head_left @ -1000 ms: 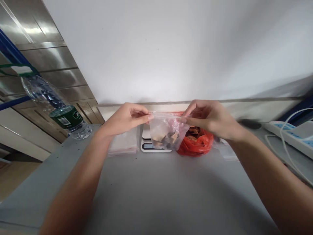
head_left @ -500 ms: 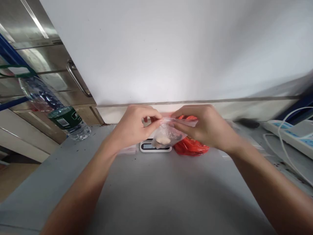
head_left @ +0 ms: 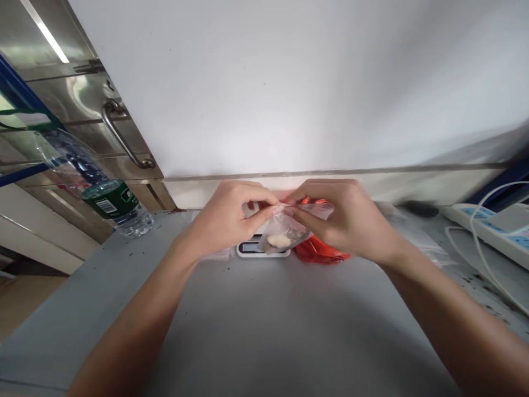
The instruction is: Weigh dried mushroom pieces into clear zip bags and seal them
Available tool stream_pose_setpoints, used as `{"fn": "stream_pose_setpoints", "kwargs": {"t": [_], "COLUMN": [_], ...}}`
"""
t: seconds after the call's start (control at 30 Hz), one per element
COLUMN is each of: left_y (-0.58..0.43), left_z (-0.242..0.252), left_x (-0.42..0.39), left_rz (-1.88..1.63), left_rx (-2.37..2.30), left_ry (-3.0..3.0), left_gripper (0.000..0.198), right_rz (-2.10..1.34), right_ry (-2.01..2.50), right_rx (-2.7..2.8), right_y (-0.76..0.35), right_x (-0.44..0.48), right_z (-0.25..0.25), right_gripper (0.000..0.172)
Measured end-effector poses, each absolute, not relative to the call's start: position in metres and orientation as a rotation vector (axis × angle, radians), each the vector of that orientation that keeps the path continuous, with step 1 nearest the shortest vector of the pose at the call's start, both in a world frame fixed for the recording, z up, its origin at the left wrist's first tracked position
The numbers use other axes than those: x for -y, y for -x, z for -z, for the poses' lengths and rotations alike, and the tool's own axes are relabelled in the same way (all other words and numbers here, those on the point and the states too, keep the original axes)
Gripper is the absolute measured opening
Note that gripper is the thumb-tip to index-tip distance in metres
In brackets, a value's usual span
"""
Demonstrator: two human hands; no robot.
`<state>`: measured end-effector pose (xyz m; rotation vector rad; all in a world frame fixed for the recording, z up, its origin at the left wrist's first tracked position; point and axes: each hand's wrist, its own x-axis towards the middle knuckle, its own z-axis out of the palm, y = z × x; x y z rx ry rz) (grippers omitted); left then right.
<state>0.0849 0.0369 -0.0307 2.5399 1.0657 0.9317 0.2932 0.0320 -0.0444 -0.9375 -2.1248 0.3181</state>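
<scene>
Between my two hands hangs a small clear zip bag [head_left: 285, 231] with a pale lump and some darker bits inside. My left hand [head_left: 231, 218] pinches its top edge between thumb and forefinger. Close beside, my right hand [head_left: 345, 215] pinches the same edge with thumb and forefinger. Below and behind the bag lies a small white digital scale [head_left: 247, 249], partly covered from sight by it. A red plastic bag [head_left: 321, 252] rests to the right of the scale, its upper part mostly hidden by my right hand.
At left stands a large clear water bottle [head_left: 111, 201] with a green label. Flat clear bags [head_left: 219, 255] lie left of the scale, more [head_left: 425, 242] at right. A white power strip [head_left: 491, 231] with a cable sits far right. A white wall [head_left: 289, 94] closes off the back.
The zip bag and both hands have shifted down very slightly. My pinching fingers have moved a little to the right along the bag's top edge.
</scene>
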Motion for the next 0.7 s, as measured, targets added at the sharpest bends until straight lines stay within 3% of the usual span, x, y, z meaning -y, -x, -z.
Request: {"fn": "stream_pose_setpoints", "kwargs": {"t": [0.37, 0.57, 0.7], "left_y": [-0.081, -0.08, -0.078], "left_z": [0.032, 0.038, 0.042], "left_x": [-0.038, -0.046, -0.054], "left_rz": [-0.925, -1.007, -1.06], "left_rx": [-0.93, -0.895, -0.889], "left_ry": [-2.6, -2.753, -2.726], "left_gripper": [0.025, 0.022, 0.02], "right_rz": [-0.409, -0.658, -0.713], "right_ry": [0.911, 1.004, 1.052], "right_rx": [2.127, 2.045, 2.048], "right_y": [-0.289, -0.296, -0.303], "right_x": [-0.029, -0.042, -0.05], "right_z": [0.043, 0.047, 0.049], "right_gripper": [0.017, 0.03, 0.029]}}
